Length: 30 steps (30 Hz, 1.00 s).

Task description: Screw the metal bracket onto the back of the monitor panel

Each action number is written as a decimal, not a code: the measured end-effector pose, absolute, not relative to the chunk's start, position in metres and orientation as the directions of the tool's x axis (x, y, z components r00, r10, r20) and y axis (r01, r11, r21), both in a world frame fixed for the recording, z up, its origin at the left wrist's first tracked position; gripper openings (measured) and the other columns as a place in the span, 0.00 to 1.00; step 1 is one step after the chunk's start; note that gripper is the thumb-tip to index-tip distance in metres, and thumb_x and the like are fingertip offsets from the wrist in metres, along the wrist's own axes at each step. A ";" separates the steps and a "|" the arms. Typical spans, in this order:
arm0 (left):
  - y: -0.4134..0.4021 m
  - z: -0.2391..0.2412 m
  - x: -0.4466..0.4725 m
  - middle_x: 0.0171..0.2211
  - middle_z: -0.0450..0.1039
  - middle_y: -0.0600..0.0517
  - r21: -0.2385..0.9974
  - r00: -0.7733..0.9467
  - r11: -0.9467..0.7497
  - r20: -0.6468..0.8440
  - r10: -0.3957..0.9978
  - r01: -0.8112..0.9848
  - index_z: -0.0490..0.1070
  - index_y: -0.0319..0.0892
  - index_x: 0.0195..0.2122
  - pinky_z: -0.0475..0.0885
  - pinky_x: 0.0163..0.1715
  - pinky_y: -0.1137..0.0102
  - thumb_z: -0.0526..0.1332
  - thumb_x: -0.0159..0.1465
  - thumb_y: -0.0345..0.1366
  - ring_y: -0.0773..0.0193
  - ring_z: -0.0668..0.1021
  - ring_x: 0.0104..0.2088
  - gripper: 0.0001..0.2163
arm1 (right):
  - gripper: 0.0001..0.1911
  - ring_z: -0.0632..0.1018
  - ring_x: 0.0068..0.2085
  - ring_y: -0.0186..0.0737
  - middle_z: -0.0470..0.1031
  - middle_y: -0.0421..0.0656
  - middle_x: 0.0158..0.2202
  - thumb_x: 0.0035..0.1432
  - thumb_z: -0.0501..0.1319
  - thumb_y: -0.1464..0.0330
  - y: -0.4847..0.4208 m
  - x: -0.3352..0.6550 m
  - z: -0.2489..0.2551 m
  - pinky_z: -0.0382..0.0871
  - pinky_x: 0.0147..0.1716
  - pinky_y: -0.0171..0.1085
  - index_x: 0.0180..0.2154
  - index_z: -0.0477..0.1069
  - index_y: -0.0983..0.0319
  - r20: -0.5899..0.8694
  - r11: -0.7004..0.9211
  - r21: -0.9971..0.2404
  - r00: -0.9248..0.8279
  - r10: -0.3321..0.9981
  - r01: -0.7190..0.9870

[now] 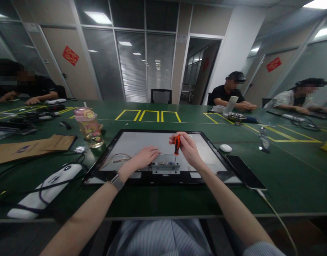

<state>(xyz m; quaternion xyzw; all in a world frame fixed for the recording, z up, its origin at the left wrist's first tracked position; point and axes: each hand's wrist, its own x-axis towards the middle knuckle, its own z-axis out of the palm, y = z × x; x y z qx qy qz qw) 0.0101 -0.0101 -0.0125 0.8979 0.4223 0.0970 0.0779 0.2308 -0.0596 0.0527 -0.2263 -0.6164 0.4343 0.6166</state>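
In front of me a flat display panel (206,149) with a black frame lies back side up on the green table. A metal bracket (165,171) with connector ports sits at its near edge. My right hand (188,147) grips an orange and black screwdriver (177,144), held nearly upright. Its shaft points down at the right end of the bracket; whether the tip sits in a screw is too small to tell. My left hand (146,156) lies flat with fingers stretched out, on or just left of the bracket. Thin wires (114,159) run over the panel left of this hand.
On the left stand a drink bottle (89,128), a white power strip (50,188) with black cables, and a brown paper bag (32,147). To the right lie a phone (244,170) on a cable and a white earbud case (225,148). Other people sit across the table.
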 end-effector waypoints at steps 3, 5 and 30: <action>-0.009 -0.014 0.010 0.63 0.62 0.50 0.220 0.623 -0.628 0.102 0.775 0.746 0.65 0.49 0.59 0.56 0.62 0.59 0.40 0.72 0.44 0.56 0.64 0.62 0.21 | 0.10 0.78 0.34 0.39 0.76 0.42 0.33 0.60 0.60 0.59 -0.058 0.235 0.052 0.73 0.37 0.41 0.38 0.72 0.58 0.618 0.615 -0.786 -0.047 0.785 -0.065; -0.010 -0.013 0.010 0.63 0.61 0.51 0.231 0.618 -0.622 0.101 0.780 0.748 0.65 0.49 0.59 0.55 0.62 0.59 0.41 0.72 0.45 0.56 0.63 0.63 0.21 | 0.07 0.76 0.33 0.38 0.74 0.41 0.31 0.58 0.63 0.62 -0.059 0.236 0.051 0.71 0.35 0.40 0.37 0.74 0.58 0.681 0.677 -0.731 0.027 0.732 0.079; -0.013 -0.008 0.010 0.63 0.62 0.49 0.330 0.606 -0.600 0.098 0.790 0.729 0.66 0.48 0.58 0.53 0.63 0.57 0.41 0.71 0.48 0.55 0.63 0.63 0.23 | 0.11 0.76 0.39 0.41 0.75 0.44 0.36 0.65 0.53 0.71 -0.075 0.231 0.055 0.69 0.40 0.41 0.44 0.72 0.59 0.851 0.830 -0.436 -0.139 0.506 0.347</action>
